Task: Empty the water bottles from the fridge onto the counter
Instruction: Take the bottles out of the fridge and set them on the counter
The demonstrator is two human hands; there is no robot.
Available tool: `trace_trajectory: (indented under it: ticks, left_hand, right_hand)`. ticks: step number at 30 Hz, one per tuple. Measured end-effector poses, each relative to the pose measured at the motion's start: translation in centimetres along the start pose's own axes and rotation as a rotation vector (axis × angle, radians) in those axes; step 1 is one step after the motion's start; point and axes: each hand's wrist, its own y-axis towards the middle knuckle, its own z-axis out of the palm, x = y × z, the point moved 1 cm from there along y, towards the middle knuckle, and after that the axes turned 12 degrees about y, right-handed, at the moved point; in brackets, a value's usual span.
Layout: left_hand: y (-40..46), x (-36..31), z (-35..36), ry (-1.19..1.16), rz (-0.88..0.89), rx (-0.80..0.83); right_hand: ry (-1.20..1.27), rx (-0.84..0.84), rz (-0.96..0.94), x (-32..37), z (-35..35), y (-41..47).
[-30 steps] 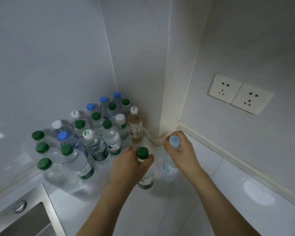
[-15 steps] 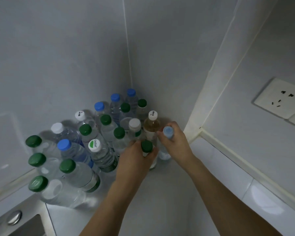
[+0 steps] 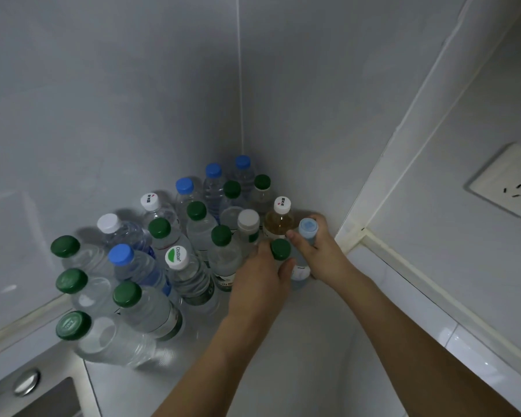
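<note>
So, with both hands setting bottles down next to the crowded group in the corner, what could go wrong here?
1. The left hand grips the green-capped bottle hard against upright neighbours; a nudge may topple some.
2. The right hand holds the light-blue-capped bottle beside the amber bottle, which it could knock over.

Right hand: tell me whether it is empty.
No, the right hand grips a bottle with a pale blue cap.

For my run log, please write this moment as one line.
left hand: grips green-capped bottle | right hand: grips pale-blue-capped bottle | place: counter corner
</note>
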Motion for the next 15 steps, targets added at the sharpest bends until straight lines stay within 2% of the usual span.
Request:
trace_trajectory:
  ticks: [6,10,15]
  left_hand:
    - [0.9,1.7,-0.5,-0.103,-0.089,0.017]
    - [1.3,1.6,0.0,-0.159,-0.051,0.051]
    - [1.2,0.8,1.0,-0.145,-0.021,-0.003]
  right_hand:
    - [0.046,0.045,0.016,0.1,-0.4,-0.3]
    - [0.055,0.033,0.011,0.0,-0.4,-0.7]
    - [0.081,0.008,0.01,-0.2,-0.2,-0.8]
